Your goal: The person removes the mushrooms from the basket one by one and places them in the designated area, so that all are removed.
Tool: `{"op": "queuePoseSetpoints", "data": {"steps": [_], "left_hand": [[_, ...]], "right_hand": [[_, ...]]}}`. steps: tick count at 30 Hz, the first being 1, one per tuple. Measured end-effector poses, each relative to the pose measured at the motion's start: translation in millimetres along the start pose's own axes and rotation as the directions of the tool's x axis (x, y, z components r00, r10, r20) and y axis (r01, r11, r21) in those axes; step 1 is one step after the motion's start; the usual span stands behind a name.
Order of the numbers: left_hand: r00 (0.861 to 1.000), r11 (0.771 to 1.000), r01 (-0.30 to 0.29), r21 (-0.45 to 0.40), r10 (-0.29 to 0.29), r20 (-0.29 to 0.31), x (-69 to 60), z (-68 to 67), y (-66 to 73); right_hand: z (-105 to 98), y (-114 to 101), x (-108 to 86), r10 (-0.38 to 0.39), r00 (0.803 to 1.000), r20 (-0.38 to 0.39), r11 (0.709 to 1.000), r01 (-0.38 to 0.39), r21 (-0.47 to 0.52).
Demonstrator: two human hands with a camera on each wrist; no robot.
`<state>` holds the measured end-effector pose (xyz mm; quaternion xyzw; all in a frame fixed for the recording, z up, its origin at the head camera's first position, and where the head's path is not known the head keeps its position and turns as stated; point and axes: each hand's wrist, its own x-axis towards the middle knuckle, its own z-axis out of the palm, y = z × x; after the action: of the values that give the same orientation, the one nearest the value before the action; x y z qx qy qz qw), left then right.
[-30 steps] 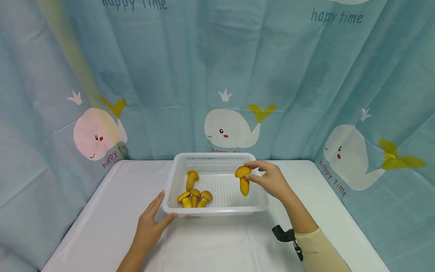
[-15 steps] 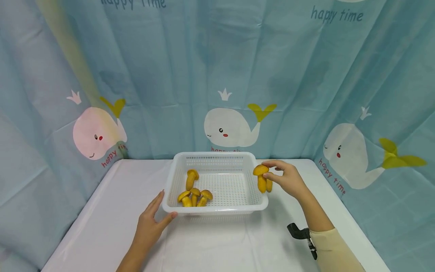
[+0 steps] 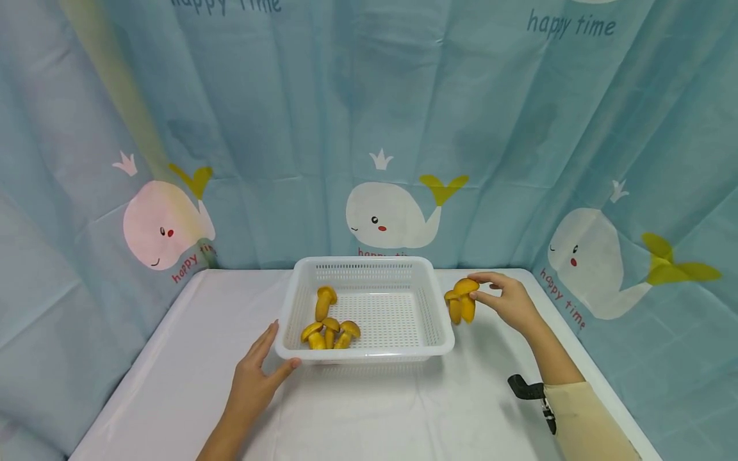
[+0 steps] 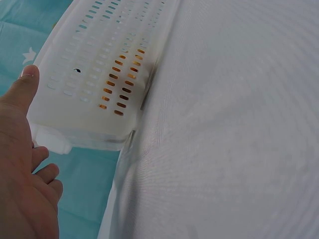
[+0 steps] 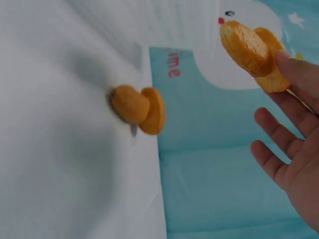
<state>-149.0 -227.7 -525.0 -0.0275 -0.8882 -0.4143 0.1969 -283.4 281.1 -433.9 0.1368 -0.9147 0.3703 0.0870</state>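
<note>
My right hand [image 3: 515, 306] pinches a yellow mushroom [image 3: 467, 306] by its cap between thumb and fingers. It is held above the table, to the right of the white basket [image 3: 369, 353]. A second yellow mushroom [image 5: 131, 105] lies on the table apart from the held one, as the right wrist view shows; the head view has them overlapping. Several more mushrooms [image 3: 326, 303] lie in the left part of the basket. At the basket's front left corner, my left hand [image 3: 254, 382] touches the rim with extended fingers and thumb; the left wrist view shows the thumb [image 4: 25, 87] along the basket's outside.
A white cloth [image 3: 369, 410] covers the table. Behind and at both sides hangs a blue curtain [image 3: 277, 211] with whale prints, close to the basket's back edge. A black strap piece [image 3: 527, 388] sticks out from the right sleeve.
My right hand has carried the mushroom rightward, from over the basket to above the table beside it. The mushroom on the table has come into sight. The left hand has stayed in place.
</note>
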Motion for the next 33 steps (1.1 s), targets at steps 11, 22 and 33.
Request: {"op": "queuePoseSetpoints", "data": {"steps": [11, 22, 33], "left_hand": [[1.0, 1.0, -0.005, -0.005, 0.005, -0.009, -0.5, -0.6, -2.0], [1.0, 1.0, -0.023, 0.007, 0.023, -0.018, 1.0, 1.2, -4.1], [0.999, 1.0, -0.031, -0.001, 0.031, -0.018, 1.6, 1.9, -6.9]], "right_hand": [[-6, 44, 10.9, 0.032, 0.999, 0.0, 0.999, -0.032, -0.005], [-3, 73, 19.3, 0.058, 0.998, 0.025, 0.998, -0.058, 0.002], [2, 103, 27.5, 0.113, 0.991, 0.074, 0.993, -0.114, 0.017]]}}
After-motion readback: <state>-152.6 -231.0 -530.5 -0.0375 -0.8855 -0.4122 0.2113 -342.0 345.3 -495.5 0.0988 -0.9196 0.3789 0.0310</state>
